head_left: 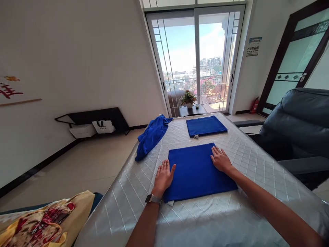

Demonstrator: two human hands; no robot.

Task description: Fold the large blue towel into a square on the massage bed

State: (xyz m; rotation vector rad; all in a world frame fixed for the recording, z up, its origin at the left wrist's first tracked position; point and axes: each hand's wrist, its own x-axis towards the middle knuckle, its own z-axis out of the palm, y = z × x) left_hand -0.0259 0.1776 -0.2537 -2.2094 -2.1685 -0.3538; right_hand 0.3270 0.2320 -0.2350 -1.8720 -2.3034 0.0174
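A folded blue cloth [194, 173] lies flat on the silver quilted table cover [133, 192] in front of me, with a small white tag at its near left corner. My left hand [164, 176] rests on its left edge, fingers stretched out and the thumb apart. On the right edge lies my right hand [220, 159], also flat with fingers extended. Behind this cloth is a second folded blue cloth [207, 126], its white tag facing me. A crumpled blue cloth [153, 136] drapes over the table's left edge.
A dark armchair [299, 127] stands close on the right. Patterned fabric [48, 219] lies at the lower left. Beyond the table are a small black table [183, 111] with a potted plant [189, 98] and a sliding glass door [177, 44]. A low black shelf [115, 116] holds bags by the wall.
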